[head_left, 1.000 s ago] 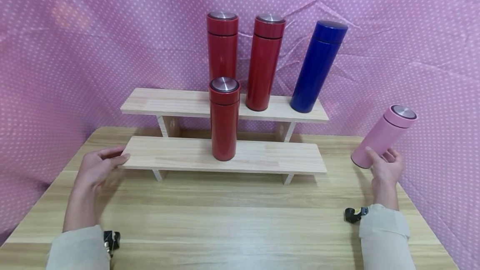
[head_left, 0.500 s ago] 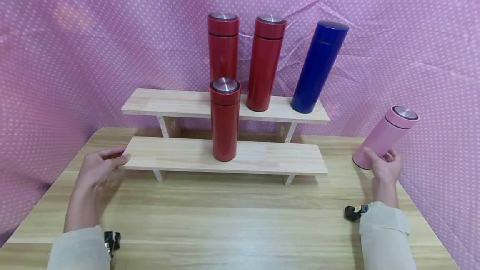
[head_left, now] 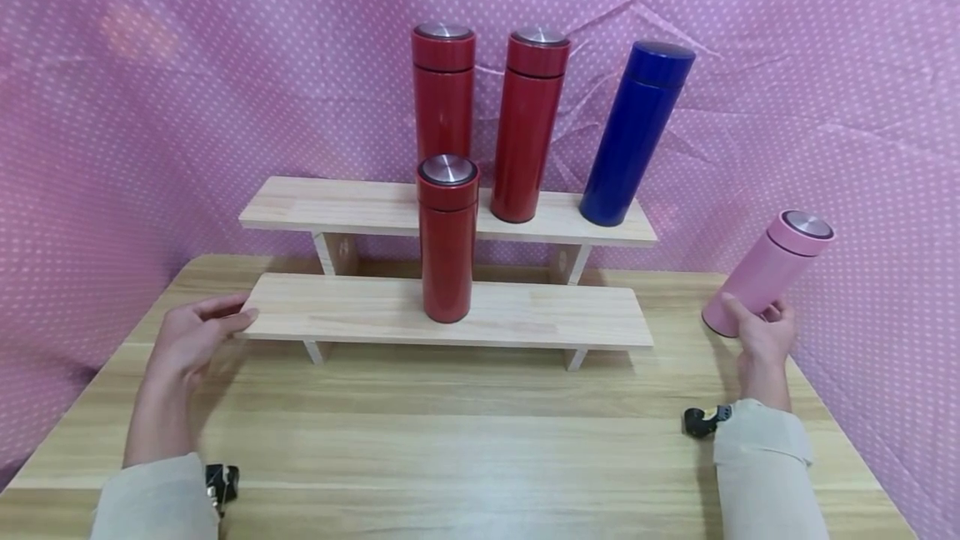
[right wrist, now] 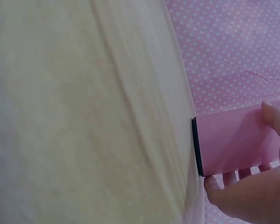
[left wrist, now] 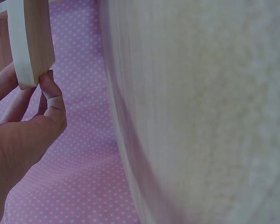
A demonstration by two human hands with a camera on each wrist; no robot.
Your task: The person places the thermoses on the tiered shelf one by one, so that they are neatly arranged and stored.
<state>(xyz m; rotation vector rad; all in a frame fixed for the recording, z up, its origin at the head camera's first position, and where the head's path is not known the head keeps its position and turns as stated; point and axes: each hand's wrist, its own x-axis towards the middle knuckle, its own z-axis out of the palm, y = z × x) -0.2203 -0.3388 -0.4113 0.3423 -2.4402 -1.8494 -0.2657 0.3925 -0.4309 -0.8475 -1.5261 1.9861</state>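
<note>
At the left, my left hand (head_left: 191,336) pinches the end of the lower wooden shelf (head_left: 555,311) between thumb and fingers; the left wrist view shows the fingertips at the board's end (left wrist: 37,51). On the table at the right a pink thermos (head_left: 768,273) stands on its base. My right hand (head_left: 763,344) holds it low down, thumb on one side and fingers on the other. In the right wrist view the thermos's dark base ring meets the tabletop. One red thermos (head_left: 447,257) stands on the lower shelf.
The upper shelf (head_left: 330,202) holds two red thermoses, a left one (head_left: 442,107) partly hidden and a right one (head_left: 528,132), plus a blue thermos (head_left: 636,136). Behind hangs a pink dotted cloth (head_left: 262,65). Wooden tabletop (head_left: 450,440) extends in front of the shelves.
My right hand has shifted slightly to the left against the pink thermos, which stays in place. The left hand keeps its hold on the shelf end.
</note>
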